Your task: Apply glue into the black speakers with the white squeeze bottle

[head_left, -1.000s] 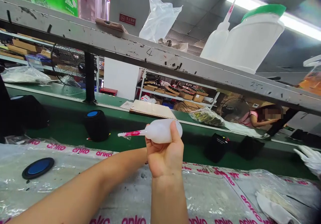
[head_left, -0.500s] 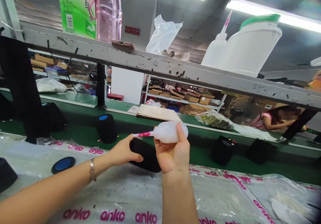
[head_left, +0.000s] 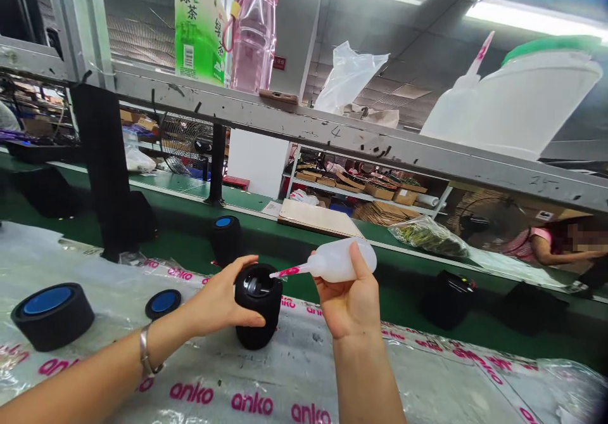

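Observation:
My left hand (head_left: pixel 219 297) grips a black cylindrical speaker body (head_left: pixel 259 313) that stands upright on the plastic-covered bench, its open top facing up. My right hand (head_left: pixel 349 300) holds a small translucent squeeze bottle (head_left: pixel 339 260) on its side. The bottle's pink nozzle (head_left: pixel 285 272) points left and reaches over the speaker's open top.
A blue-topped black speaker (head_left: pixel 52 315) and a blue-faced disc (head_left: pixel 163 303) lie on the bench at left. More black speakers (head_left: pixel 225 239) sit on the green conveyor (head_left: pixel 380 297) behind. A shelf rail (head_left: pixel 332 135) overhead carries bottles and a white tub. Another person (head_left: pixel 555 250) works at far right.
My left hand brought a black speaker body in and stood it upright under the nozzle. The view has shifted left, showing more of the bench's left side.

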`<state>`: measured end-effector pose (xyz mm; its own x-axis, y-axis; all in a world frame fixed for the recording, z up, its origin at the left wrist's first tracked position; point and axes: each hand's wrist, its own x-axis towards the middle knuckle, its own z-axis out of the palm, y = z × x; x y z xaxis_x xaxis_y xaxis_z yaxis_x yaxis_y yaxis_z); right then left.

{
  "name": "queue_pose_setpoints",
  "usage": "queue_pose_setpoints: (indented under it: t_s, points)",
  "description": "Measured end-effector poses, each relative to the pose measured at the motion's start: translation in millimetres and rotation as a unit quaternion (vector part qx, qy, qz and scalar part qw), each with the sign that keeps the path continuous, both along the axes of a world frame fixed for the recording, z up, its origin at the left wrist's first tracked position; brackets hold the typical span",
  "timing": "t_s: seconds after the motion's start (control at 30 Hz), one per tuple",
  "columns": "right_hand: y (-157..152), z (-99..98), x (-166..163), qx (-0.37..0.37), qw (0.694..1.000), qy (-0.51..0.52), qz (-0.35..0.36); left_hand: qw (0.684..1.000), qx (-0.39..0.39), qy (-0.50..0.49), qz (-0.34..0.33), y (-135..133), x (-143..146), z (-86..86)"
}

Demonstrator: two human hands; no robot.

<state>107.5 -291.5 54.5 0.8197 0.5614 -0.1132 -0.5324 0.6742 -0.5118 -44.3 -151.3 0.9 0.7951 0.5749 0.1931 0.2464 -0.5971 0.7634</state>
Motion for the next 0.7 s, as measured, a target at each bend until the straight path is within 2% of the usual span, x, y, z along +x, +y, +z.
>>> queue_pose_setpoints:
  t_s: [0.17,0.27,0.43,0.57,0.7]
  points:
    - [5,-4.5,0,-0.029,0.999,-0.031,-0.010,0.990,-0.108,-0.052,-0.068,12,9,-20.6]
    - [7,-7.4,-1,-0.045,0.997,-0.059,-0.018,0.984,-0.134,-0.077,-0.087,10,10,-27.0]
    - [7,-8.4,-4,-0.068,0.992,-0.108,-0.017,0.993,-0.077,-0.072,-0.056,3,3,-12.8]
    - [5,-5.7,-3,-0.075,0.987,-0.140,-0.038,0.995,-0.037,-0.035,-0.089,4,-3,-1.2]
    - [0,-3.3,1,-0.089,0.981,-0.160,-0.069,0.992,-0.029,-0.029,-0.118,1,-3,0.8]
